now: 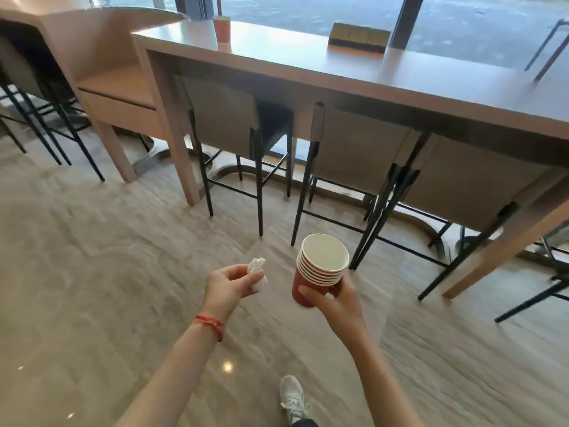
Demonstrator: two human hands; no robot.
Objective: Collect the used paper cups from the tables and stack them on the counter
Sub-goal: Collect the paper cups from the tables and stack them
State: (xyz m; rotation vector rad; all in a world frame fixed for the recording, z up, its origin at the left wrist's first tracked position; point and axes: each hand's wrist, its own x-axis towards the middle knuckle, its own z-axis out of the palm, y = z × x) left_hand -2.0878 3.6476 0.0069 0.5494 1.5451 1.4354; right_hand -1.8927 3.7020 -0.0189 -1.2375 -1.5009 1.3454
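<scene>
My right hand (334, 298) grips a stack of several nested red paper cups (320, 268) with white rims, held upright over the floor. A crumpled white napkin (258, 272) is pinched in the fingers of my left hand (229, 286), whose wrist wears a red string bracelet. One more red paper cup (222, 29) stands alone on the long wooden table (308, 66) by the window, far ahead and above my hands.
Three bar stools (229, 124) with black legs are tucked under the long table. A dark box (358, 38) sits on the tabletop by the window. A lower wooden bench and another stool stand at left. My white sneaker (292, 396) is on the marble floor.
</scene>
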